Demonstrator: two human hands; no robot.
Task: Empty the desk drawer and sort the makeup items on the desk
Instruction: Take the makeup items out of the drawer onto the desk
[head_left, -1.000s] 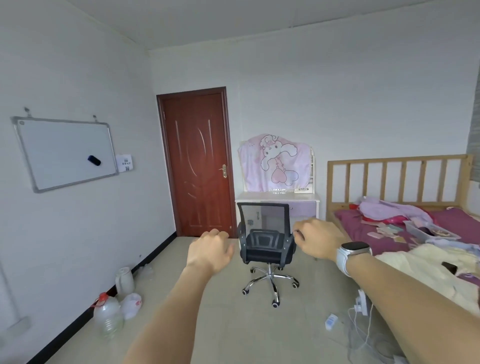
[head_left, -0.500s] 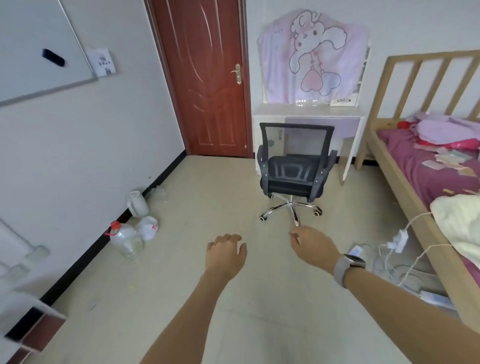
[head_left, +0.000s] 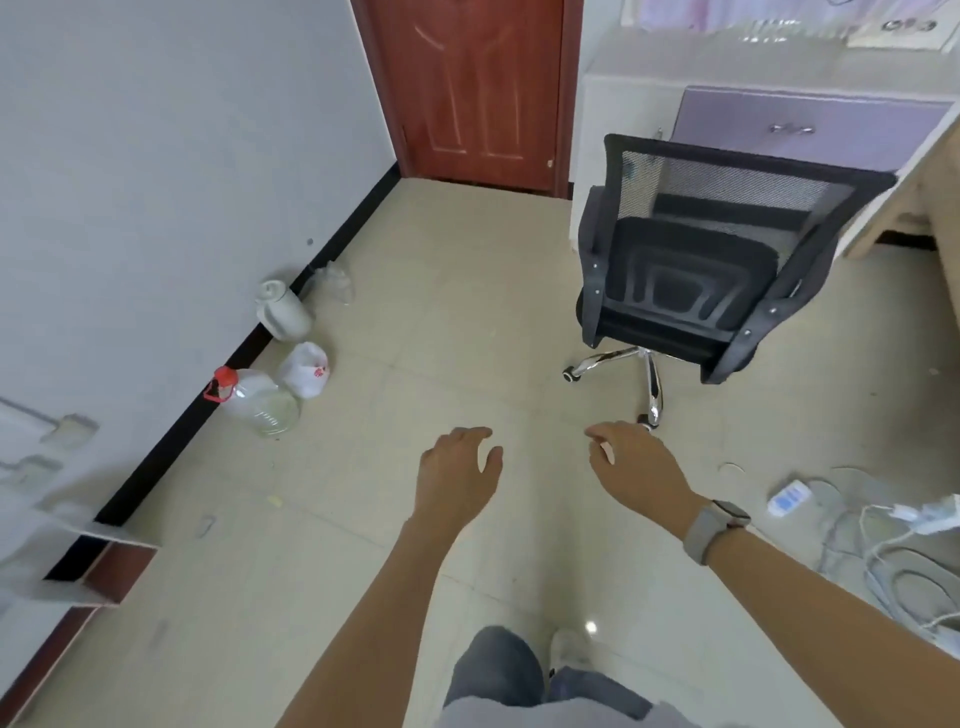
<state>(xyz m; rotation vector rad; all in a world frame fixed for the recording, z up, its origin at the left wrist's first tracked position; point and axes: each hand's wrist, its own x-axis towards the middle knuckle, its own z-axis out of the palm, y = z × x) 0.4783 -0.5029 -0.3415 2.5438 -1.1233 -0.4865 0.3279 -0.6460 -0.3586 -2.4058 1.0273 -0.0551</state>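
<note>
The purple drawer (head_left: 810, 127) sits shut under the tabletop (head_left: 727, 62), beyond the black chair (head_left: 717, 260), which stands between it and both hands. Right hand (head_left: 636, 467) is probably nearer; left hand (head_left: 460, 473) beside it. Both hang loosely spread, holding nothing

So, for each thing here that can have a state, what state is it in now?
Purple drawer: closed.
Door: closed.
Office chair: upright, its back toward the camera, in front of the desk.
Bottle with red cap: capped, standing by the wall.
Left hand: open, holds nothing.
Right hand: open, holds nothing.
</note>
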